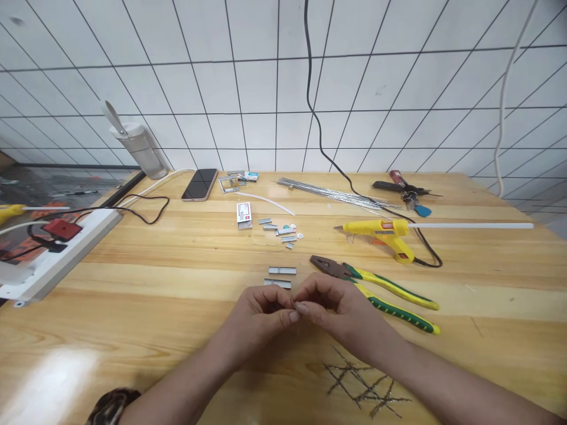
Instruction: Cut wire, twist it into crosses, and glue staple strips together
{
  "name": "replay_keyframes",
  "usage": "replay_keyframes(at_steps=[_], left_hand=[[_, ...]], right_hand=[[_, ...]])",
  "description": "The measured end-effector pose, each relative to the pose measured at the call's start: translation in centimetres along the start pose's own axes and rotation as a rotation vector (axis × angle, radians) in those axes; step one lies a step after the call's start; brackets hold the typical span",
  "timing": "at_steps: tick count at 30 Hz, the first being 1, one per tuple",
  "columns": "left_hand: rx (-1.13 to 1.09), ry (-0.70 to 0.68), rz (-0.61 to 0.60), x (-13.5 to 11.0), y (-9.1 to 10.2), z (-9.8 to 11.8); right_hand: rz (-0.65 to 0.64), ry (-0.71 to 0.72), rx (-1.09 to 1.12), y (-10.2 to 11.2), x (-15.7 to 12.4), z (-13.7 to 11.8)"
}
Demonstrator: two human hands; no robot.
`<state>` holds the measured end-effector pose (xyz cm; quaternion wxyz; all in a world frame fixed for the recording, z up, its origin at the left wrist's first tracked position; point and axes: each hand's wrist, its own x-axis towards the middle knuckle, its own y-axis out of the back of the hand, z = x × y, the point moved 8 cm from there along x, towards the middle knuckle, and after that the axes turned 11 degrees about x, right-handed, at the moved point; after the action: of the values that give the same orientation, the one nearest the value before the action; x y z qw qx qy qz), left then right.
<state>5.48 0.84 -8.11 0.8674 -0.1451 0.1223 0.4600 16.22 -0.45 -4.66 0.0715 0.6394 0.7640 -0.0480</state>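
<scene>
My left hand (261, 319) and my right hand (336, 310) meet at the middle of the wooden table (133, 307), fingertips pinched together on something tiny that I cannot make out. Two strips of staples (282, 271) lie just beyond my fingers. More staple strips (279, 229) and a small staple box (244, 213) lie farther back. Pliers with yellow-green handles (381, 289) rest right beside my right hand. A lattice of thin wires (363, 386) lies under my right forearm.
A yellow glue gun (385, 231) with a black cord lies at the right. Thin metal rods (328, 192), a phone (200, 184), a bottle (142, 147), keys and a tool (407, 192) sit near the tiled wall. A white power strip (53, 248) is at the left.
</scene>
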Motion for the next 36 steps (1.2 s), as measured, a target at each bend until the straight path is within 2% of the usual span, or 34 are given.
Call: replay_keyframes(at_steps=[3,8,12,22,36], left_hand=[[0.020,-0.010,-0.022,0.0,0.0,0.0],[-0.026,0.051,-0.075,0.2,-0.2,-0.7],[-0.074,0.055,-0.116,-0.1,-0.5,-0.2],[-0.026,0.067,-0.123,0.0,-0.5,-0.9],[-0.174,0.091,-0.178,-0.2,-0.9,-0.9]], right_hand=[[-0.007,-0.010,-0.006,0.1,0.1,-0.1],[-0.017,-0.106,0.055,0.4,0.3,0.9],[-0.012,-0.143,0.085,0.7,0.5,1.7],[-0.020,-0.193,0.210,0.2,0.3,1.8],[-0.057,-0.159,0.483,0.1,0.4,2.3]])
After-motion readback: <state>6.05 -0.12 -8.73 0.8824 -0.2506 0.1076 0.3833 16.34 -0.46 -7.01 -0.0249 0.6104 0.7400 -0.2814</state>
